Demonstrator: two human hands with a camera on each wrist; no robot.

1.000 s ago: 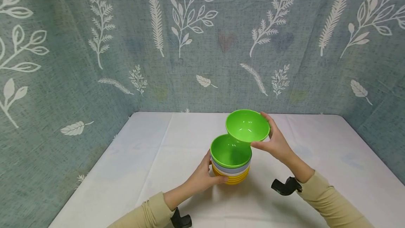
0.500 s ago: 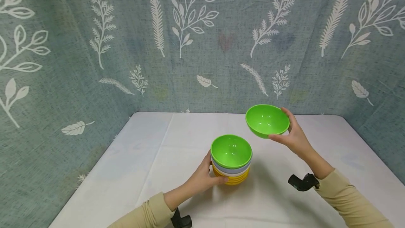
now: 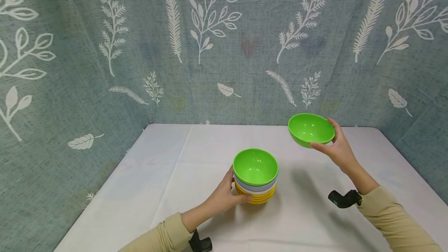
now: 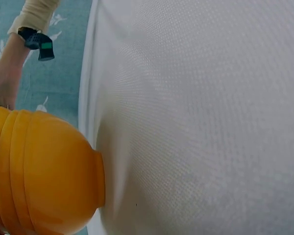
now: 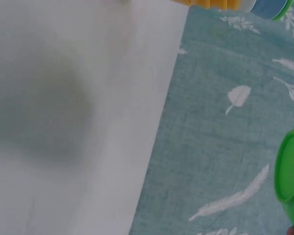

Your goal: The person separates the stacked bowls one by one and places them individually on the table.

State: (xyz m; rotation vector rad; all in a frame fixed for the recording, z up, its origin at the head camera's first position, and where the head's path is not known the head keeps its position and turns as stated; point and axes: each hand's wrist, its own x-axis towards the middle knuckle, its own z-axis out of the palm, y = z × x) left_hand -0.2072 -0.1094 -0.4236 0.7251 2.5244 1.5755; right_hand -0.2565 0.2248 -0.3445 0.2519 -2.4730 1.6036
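Observation:
A nested stack of bowls stands in the middle of the table in the head view. Its top is a green bowl [image 3: 255, 167], over grey-blue and white rims, with several yellow bowls [image 3: 258, 198] lowest. My left hand [image 3: 221, 196] grips the stack's left side, thumb across the yellow front. To the upper right, my right hand [image 3: 336, 149] pinches a second green bowl [image 3: 311, 129] by its right rim, held above the table and slightly tilted. In the left wrist view the yellow bowls [image 4: 49, 171] fill the lower left. The held green bowl's base [image 5: 290, 166] shows in the right wrist view.
A white cloth covers the table [image 3: 196, 158]. Behind and at the sides hangs a grey-green curtain [image 3: 224, 69] with white leaf prints. Black wrist cameras [image 3: 344, 198] sit below both wrists. A shadow of the raised arm falls right of the stack.
My right hand has lifted the green bowl off the stack and carried it right and slightly up. My left hand and the remaining stack have stayed in place.

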